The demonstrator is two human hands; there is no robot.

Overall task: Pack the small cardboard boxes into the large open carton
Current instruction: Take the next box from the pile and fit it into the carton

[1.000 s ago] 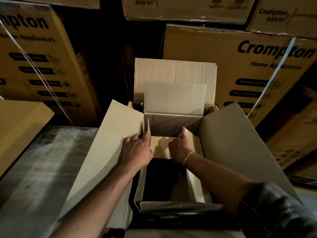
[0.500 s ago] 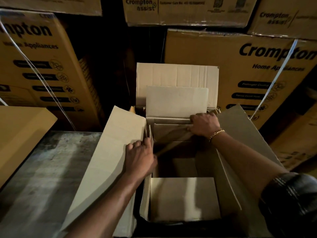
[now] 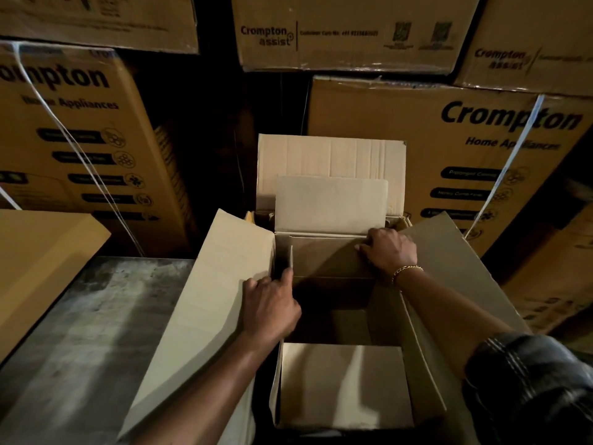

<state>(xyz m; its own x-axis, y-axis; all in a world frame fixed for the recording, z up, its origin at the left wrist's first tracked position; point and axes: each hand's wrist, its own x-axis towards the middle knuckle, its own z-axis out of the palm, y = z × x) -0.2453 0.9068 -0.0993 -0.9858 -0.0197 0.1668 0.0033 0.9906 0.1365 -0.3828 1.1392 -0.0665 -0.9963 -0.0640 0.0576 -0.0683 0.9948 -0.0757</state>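
Inside the large carton (image 3: 426, 364), both hands are working w/ fingers clamped on cardboard: left hand (image 3: 271, 305) gripping a divider (image 3: 291, 256), right hand (image 3: 390, 252) pressing an inner flap (image 3: 330, 252); packing prob. barely starting, no small boxes visible.

- A storeroom or warehouse for boxed home appliances, dimly lit.
- Big brown shipping cartons (image 3: 433, 162) are stacked close together across the back, printed "Crompton Home Appliances" (one higher up (image 3: 346, 33) reads "Crompton assist").
- White strapping bands (image 3: 83, 155) run around several of them, as on factory-sealed goods.
- In front stands a plain open carton (image 3: 330, 162) with its flaps up, beside a worn, scuffed grey table (image 3: 80, 332).
- Another flat brown cardboard slab (image 3: 38, 261) leans in at the left edge.
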